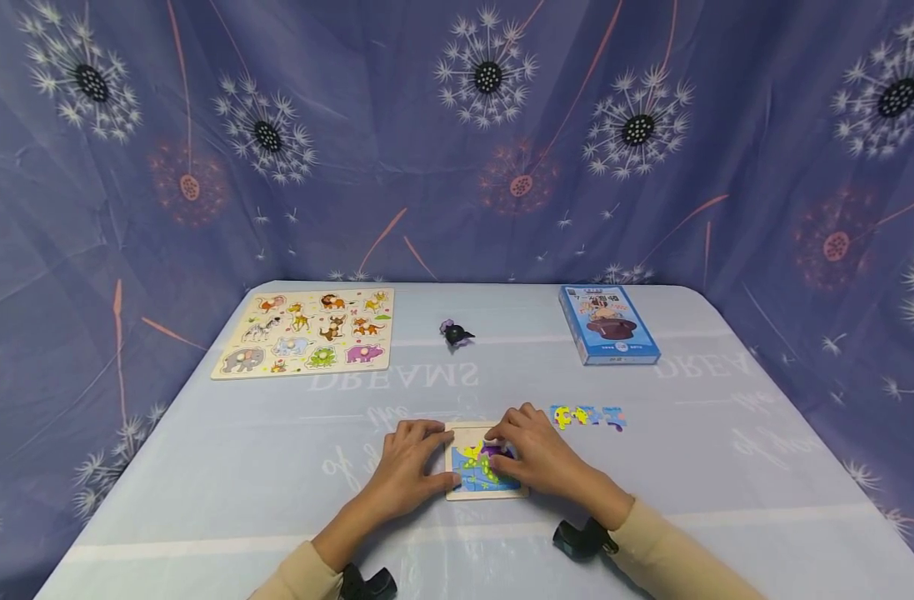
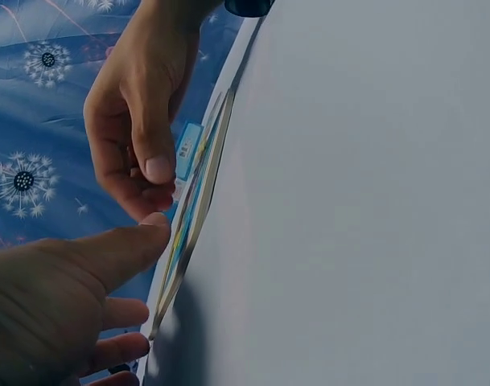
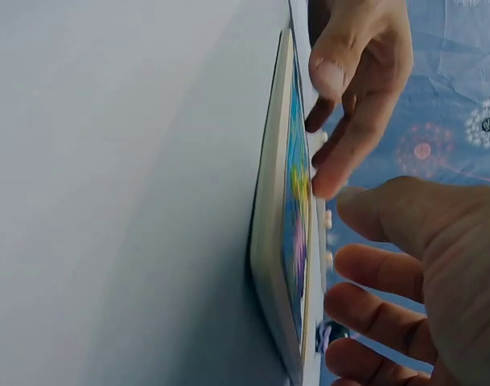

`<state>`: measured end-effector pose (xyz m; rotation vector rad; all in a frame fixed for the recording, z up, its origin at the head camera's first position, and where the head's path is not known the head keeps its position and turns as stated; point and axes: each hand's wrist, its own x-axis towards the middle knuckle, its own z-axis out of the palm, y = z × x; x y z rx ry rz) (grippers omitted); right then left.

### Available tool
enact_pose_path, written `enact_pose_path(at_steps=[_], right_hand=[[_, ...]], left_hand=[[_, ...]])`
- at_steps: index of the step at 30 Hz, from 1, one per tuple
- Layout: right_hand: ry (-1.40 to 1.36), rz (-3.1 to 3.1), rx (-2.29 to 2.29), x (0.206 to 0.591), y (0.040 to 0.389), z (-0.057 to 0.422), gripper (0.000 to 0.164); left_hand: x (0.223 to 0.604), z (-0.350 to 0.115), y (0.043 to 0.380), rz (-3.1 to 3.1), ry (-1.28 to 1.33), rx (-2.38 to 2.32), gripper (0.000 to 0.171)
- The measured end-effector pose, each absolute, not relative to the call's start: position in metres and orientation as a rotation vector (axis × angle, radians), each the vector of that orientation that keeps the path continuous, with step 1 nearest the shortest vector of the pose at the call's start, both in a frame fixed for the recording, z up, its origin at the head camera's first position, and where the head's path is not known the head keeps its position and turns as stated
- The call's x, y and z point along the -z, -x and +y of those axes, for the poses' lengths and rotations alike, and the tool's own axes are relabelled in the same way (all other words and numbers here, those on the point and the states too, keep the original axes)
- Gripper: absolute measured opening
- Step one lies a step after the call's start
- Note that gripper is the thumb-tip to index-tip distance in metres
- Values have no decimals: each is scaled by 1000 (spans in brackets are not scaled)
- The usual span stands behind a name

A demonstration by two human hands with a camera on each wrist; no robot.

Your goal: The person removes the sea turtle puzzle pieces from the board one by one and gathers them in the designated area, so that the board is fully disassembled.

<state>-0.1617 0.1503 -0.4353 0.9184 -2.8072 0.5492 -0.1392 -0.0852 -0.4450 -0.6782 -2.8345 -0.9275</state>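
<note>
A small wooden-framed jigsaw puzzle (image 1: 486,495) lies on the table in front of me, its picture blue, green, yellow and purple. My left hand (image 1: 406,467) rests along its left side, thumb near the lower left corner and fingertips by the upper left. Over the right part of the puzzle is my right hand (image 1: 539,454), its thumb and fingers spread around a purple patch (image 1: 499,451) of the picture. In the right wrist view the right hand (image 3: 438,265) has bent, parted fingers and no piece shows between them. Loose puzzle pieces (image 1: 582,415) lie beyond the right hand.
An animal peg puzzle board (image 1: 307,333) lies at the back left. A small black and purple object (image 1: 455,334) sits at the back middle. The blue box (image 1: 610,327) lies at the back right. A patterned curtain (image 1: 397,150) hangs behind the table.
</note>
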Motion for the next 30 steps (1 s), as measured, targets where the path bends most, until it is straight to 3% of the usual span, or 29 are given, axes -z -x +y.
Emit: enact_pose_path(at_steps=[30], right_hand=[[-965,-2852,-655,440,162,123,26]], left_hand=[[449,-83,136,-2820,680,846,58]])
